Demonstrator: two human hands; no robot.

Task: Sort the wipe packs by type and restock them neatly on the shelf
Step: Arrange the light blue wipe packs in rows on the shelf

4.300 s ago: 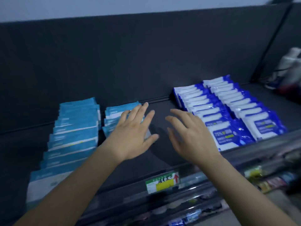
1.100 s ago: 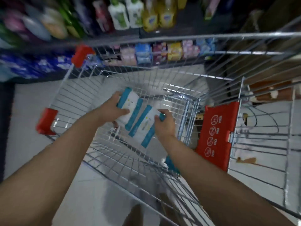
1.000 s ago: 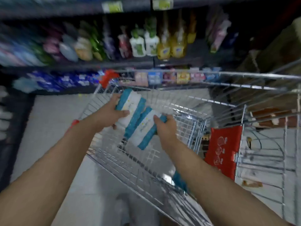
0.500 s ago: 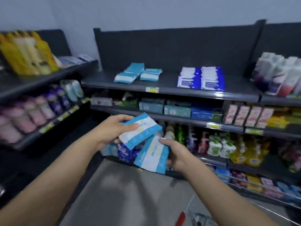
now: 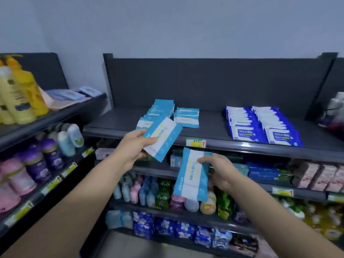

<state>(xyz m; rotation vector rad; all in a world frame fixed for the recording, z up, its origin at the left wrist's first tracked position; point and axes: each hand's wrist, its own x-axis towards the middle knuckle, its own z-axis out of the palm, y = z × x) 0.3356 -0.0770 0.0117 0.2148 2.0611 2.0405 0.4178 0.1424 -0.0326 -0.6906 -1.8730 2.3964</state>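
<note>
My left hand [image 5: 136,146] grips a light-blue and white wipe pack [image 5: 162,138], held up just in front of the top shelf [image 5: 214,125]. My right hand [image 5: 218,169] grips a second light-blue pack [image 5: 191,178] by its upper end, lower down and hanging upright. On the shelf lie two rows of light-blue packs [image 5: 163,110], the right row [image 5: 186,117] shorter. Two rows of dark-blue and white packs [image 5: 260,125] lie to the right.
Bare shelf lies between the light-blue and dark-blue rows. A price tag [image 5: 195,142] sits on the shelf's front edge. Lower shelves hold boxes and pouches. A side shelf at left carries yellow bottles [image 5: 18,94] and purple bottles [image 5: 42,159]. White bottles [image 5: 335,110] stand at far right.
I took two light-blue packs out of the cart, turned to the shelf and came closer. Both hands have risen; the left pack now reaches the top shelf's front edge.
</note>
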